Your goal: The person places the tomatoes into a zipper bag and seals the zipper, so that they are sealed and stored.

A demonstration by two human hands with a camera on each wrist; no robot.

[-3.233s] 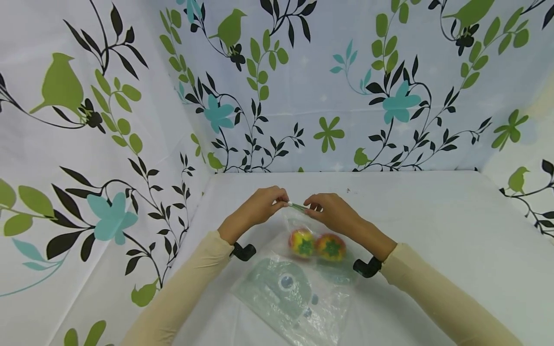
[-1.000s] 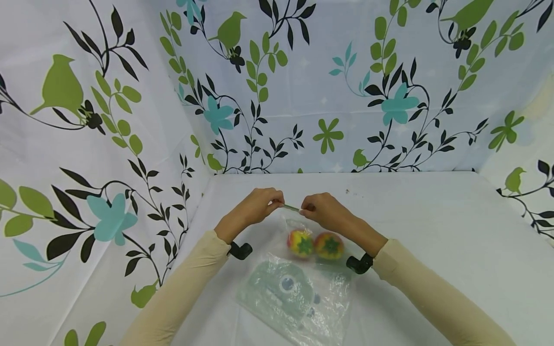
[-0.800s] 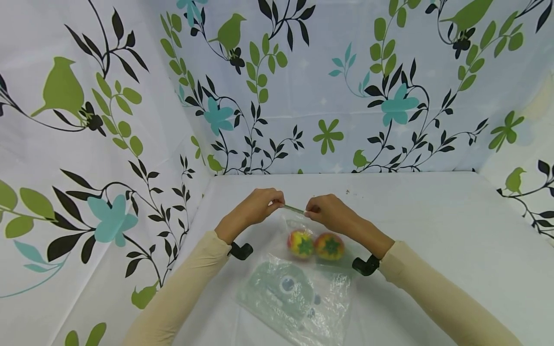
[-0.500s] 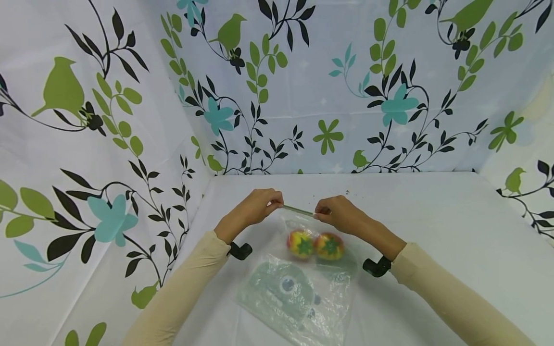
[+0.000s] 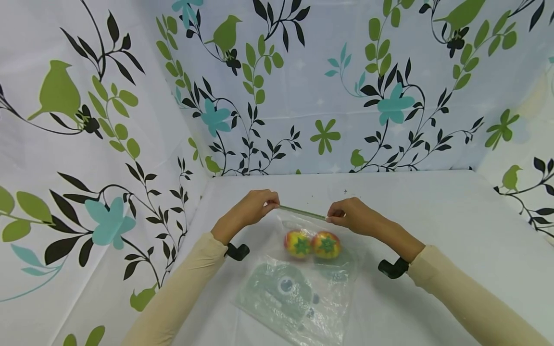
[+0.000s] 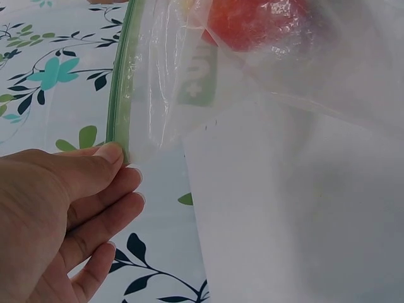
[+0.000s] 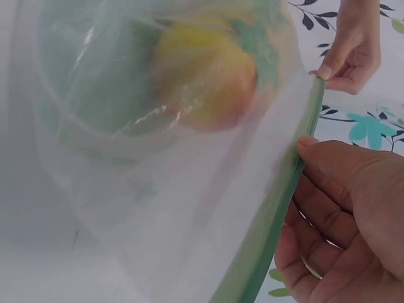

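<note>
My left hand [image 5: 255, 206] pinches one end of the green zip strip [image 6: 118, 76] of a clear plastic zip bag [image 6: 164, 95], thumb on top in the left wrist view. My right hand [image 5: 355, 216] pinches the same strip farther right, its thumb pressed to the seal in the right wrist view. Between the hands the strip is stretched nearly straight. Two red-and-yellow fruits [image 5: 326, 245] with green star-shaped tops show side by side through the plastic. Past my right hand, toward the lower edge of the right wrist view, more strip runs on.
Clear plastic with a pale teal print [image 5: 294, 293] lies toward me on the white table [image 5: 433, 216]. Printed cloth with leaves and birds hangs behind the table [image 5: 303, 86] and at the left. Small dark specks [image 5: 345, 192] lie near the back.
My right hand has slid rightward along the zip strip, away from my left hand, so more strip shows between them. My left hand keeps its pinch, nearly in place.
</note>
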